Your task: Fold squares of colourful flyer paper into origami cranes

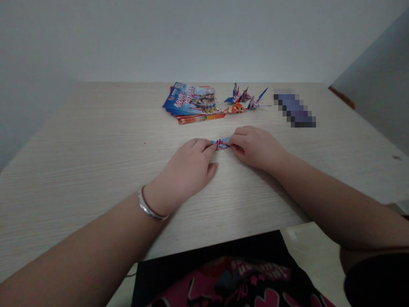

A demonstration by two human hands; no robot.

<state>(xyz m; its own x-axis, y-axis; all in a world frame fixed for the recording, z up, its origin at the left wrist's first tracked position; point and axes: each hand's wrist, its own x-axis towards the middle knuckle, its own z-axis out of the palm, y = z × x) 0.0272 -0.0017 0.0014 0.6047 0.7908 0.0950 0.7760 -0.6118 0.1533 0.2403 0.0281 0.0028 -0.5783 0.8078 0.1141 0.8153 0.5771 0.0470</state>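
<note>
A small folded piece of printed paper (221,144), blue, pink and white, lies on the pale wooden table between my two hands. My left hand (194,164), with a silver bangle at the wrist, has its fingertips pressed on the paper's left end. The thumb of that hand sits apart, lower down. On the other end, my right hand (254,147) pinches the paper between thumb and fingers. Parts of both ends are hidden under the fingers.
Behind the hands lies a fanned stack of printed leaflets (194,100), blue on top and orange below. Beside it stand several folded paper cranes (244,101). A blurred-out dark blue rectangle (295,110) lies farther right. A wall (204,40) closes off the table's back edge.
</note>
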